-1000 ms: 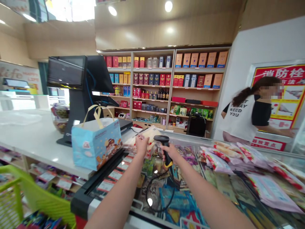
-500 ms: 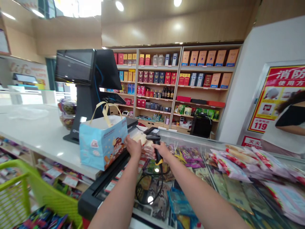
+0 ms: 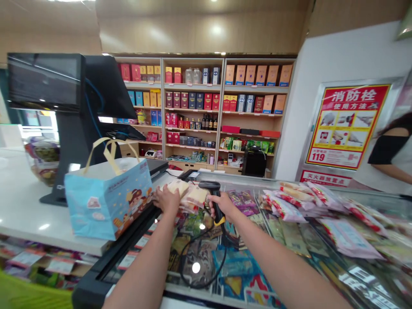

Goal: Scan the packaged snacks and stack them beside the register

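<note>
Tight passage, crowded on both sides
The blue paper bag [image 3: 107, 201] stands just beside the left hand [image 3: 165, 200] at lower left, wrapped food [image 3: 189, 195] lies between that hand and the right hand [image 3: 225, 205] on the barcode scanner [image 3: 214, 201], its cord [image 3: 201, 266] loops below, and snack packets [image 3: 283, 206] block the right.

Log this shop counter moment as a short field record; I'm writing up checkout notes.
left hand: on clear-wrapped food packs
right hand: gripping black handheld barcode scanner, yellow band near its base
scanner cable: looped across glass display counter
beside left hand: pale blue paper gift bag, cream handles, standing on white counter
behind bag: black dual-screen till
on glass: pink-and-white snack packets
background: stocked wooden shelves
right edge: co-worker, partly in view
</note>
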Motion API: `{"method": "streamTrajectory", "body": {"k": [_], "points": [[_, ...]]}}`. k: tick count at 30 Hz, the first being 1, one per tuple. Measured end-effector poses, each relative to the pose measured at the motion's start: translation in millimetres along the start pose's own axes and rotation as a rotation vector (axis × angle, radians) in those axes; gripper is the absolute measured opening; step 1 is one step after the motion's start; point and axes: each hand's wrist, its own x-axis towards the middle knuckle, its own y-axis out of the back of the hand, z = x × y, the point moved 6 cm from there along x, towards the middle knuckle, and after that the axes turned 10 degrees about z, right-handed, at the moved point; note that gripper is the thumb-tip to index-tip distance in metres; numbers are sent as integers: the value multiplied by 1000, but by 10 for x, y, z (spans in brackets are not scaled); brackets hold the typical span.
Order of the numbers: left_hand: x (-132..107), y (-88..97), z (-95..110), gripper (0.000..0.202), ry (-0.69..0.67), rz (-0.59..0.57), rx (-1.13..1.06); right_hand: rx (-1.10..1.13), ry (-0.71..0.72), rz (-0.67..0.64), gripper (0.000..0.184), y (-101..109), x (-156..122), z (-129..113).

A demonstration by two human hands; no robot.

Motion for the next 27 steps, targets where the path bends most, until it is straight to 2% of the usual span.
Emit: {"method": "streamTrajectory", "body": {"k": [9,14,16,18,20,22,24,27], "points": [[-47,148,28,64,-20,52,-48,48,82,141,37,892,-409,-130],[-107,111,105,66,10,2,-74,105,57,248,37,1322,-555,-54],[-124,124,104,67,60,38,-45,109,58,273,36,1461,-604,-17],[-131,188,137,66,54,133,-39,108,62,294,36,1598,-649,15],[-152,265,246,64,-36,231,-70,121,64,319,37,1738,-686,36],[-218,308,430,61,-155,269,-133,130,65,341,37,1876,-713,46],[-350,279,677,55,-265,214,-221,127,72,365,37,2015,-737,39],[-704,109,1136,41,-404,11,-362,113,93,399,34,2232,-788,-1]]}}
